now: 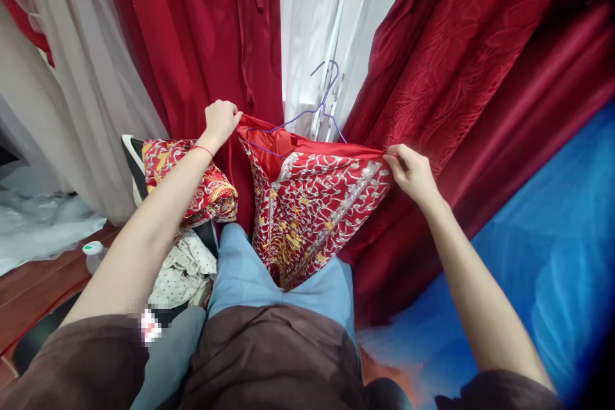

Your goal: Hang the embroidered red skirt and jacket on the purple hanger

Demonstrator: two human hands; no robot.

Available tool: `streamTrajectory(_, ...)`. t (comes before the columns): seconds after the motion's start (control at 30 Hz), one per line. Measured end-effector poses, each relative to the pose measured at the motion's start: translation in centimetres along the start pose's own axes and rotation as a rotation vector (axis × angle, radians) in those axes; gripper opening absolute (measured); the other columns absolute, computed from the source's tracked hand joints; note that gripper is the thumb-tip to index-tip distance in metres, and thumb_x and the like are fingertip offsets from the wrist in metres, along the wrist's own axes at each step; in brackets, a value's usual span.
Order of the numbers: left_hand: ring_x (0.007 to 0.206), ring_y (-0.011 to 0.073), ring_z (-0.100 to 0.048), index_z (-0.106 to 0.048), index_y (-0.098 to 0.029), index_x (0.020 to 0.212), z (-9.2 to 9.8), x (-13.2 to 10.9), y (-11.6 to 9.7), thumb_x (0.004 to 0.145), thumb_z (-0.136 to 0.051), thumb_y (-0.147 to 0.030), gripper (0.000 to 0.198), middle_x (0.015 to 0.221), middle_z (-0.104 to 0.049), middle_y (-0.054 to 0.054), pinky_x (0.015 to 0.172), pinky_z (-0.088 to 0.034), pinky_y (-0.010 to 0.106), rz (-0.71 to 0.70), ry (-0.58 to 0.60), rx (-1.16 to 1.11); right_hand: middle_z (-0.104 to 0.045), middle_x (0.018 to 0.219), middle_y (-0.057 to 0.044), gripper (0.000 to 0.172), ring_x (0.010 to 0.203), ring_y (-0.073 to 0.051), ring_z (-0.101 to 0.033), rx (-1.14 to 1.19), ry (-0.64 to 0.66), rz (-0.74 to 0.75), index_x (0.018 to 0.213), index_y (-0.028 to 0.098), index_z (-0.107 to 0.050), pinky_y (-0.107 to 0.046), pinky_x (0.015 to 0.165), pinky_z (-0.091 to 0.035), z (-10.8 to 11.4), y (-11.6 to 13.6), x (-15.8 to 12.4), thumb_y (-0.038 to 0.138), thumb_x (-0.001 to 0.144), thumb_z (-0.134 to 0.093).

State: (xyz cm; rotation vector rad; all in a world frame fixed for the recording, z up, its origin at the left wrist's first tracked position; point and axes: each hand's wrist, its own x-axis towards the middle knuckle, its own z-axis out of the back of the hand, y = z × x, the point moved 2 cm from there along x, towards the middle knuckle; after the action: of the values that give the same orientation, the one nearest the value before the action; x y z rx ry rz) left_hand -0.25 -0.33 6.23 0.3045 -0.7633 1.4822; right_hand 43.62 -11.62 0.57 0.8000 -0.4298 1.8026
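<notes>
1. I have the left hand (221, 123) pinching one upper corner of the red embroidered garment (321, 205).
2. My right hand (414, 170) grips the opposite corner, so the edge is stretched between them.
3. The garment hangs in front of the person's knees, its body drooping to a point.
4. A purple hanger (323, 102) reaches into its opening; I can't tell whether its hook is caught.
5. I see folded embroidered cloth (221, 189) beside the left forearm.
</notes>
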Motion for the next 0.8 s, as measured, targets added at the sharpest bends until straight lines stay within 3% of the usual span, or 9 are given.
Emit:
streamTrajectory(0.17,0.105,0.0278,-0.064,-0.074,-0.015,0.101,0.0,-0.4,-2.5,0.086,-0.056,-0.033,0.03,0.103,-0.074,0.012,0.093,-0.047,0.035,0.035,-0.008,-0.132,-0.066,0.108,-0.015,0.032,0.095,-0.028,-0.06,-0.038,0.039,0.058,0.113,0.019,-0.057,-0.043,0.093,-0.04,-0.6,0.7,-0.1,0.032,0.097,-0.032)
streamTrajectory(0.3,0.088,0.024,-0.069,-0.074,-0.014,0.098,-0.4,-1.3,-4.0,0.083,-0.06,-0.032,0.027,0.081,-0.073,0.009,0.089,-0.051,0.034,0.015,0.135,-0.262,-0.066,0.115,-0.015,0.037,0.102,-0.028,-0.059,-0.019,0.023,0.1,0.123,0.015,-0.05,-0.047,0.101,-0.031,-2.0,2.8,0.0,0.036,0.094,-0.039)
streamTrajectory(0.43,0.077,0.0225,-0.069,-0.07,-0.012,0.117,-0.6,-2.3,-5.0,0.078,-0.069,-0.03,0.043,0.073,-0.072,0.006,0.081,-0.053,0.034,0.0,0.324,-0.319,-0.068,0.114,-0.014,0.051,0.103,-0.03,-0.06,0.004,0.097,0.166,0.123,0.015,-0.05,-0.048,0.103,-0.026,-4.1,7.2,0.6,0.055,0.092,-0.049)
streamTrajectory(0.53,0.078,0.024,-0.07,-0.065,-0.012,0.13,-0.2,-3.3,-6.1,0.077,-0.072,-0.028,0.056,0.072,-0.073,0.005,0.081,-0.052,0.033,-0.047,0.426,-0.233,-0.071,0.105,-0.013,0.051,0.096,-0.028,-0.063,-0.026,0.218,0.2,0.118,0.014,-0.056,-0.046,0.101,-0.029,-5.8,11.9,1.7,0.057,0.091,-0.055)
streamTrajectory(0.63,0.084,0.027,-0.071,-0.071,-0.011,0.121,0.3,-4.5,-7.1,0.079,-0.07,-0.025,0.045,0.081,-0.075,0.009,0.082,-0.051,0.033,-0.135,0.473,-0.031,-0.073,0.103,-0.015,0.037,0.095,-0.028,-0.065,-0.127,0.365,0.133,0.112,0.012,-0.063,-0.042,0.094,-0.036,-7.2,15.6,3.1,0.041,0.09,-0.063)
streamTrajectory(0.7,0.094,0.0293,-0.071,-0.074,-0.008,0.115,0.6,-5.4,-7.7,0.085,-0.062,-0.023,0.035,0.098,-0.076,0.017,0.085,-0.051,0.034,-0.194,0.42,0.093,-0.073,0.099,-0.014,0.02,0.093,-0.026,-0.065,-0.139,0.455,0.116,0.1,0.013,-0.068,-0.037,0.086,-0.039,-7.7,16.9,3.7,0.029,0.089,-0.063)
streamTrajectory(0.8,0.104,0.0306,-0.069,-0.074,-0.006,0.113,0.8,-6.3,-8.2,0.092,-0.052,-0.022,0.035,0.113,-0.072,0.024,0.092,-0.05,0.036,-0.258,0.346,0.182,-0.068,0.08,-0.007,0.012,0.075,-0.017,-0.06,0.04,0.552,0.178,0.08,0.015,-0.066,-0.029,0.071,-0.036,-7.8,17.9,3.7,0.022,0.088,-0.061)
